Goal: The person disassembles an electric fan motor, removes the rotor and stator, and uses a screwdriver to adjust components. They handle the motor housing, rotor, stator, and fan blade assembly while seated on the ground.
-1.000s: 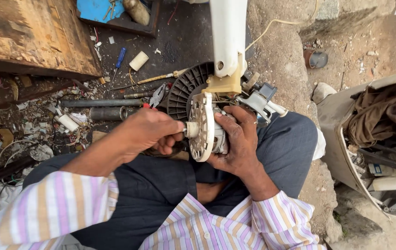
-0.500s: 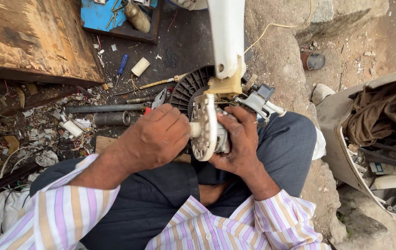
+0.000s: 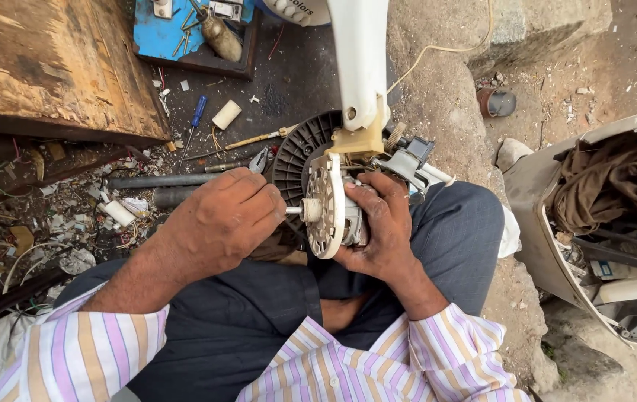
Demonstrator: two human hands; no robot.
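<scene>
Dirty ground [image 3: 289,82] littered with scraps [image 3: 73,223], beside a worn wooden board [image 3: 50,67].

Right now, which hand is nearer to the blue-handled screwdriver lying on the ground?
Left. The left hand is at the motor's shaft, below and right of the blue-handled screwdriver. The right hand grips the fan motor farther right.

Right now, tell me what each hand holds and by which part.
The right hand grips the fan motor around its body, behind the round faceplate. The left hand is closed at the shaft in front; whether it pinches the shaft or a tool cannot be told.
</scene>
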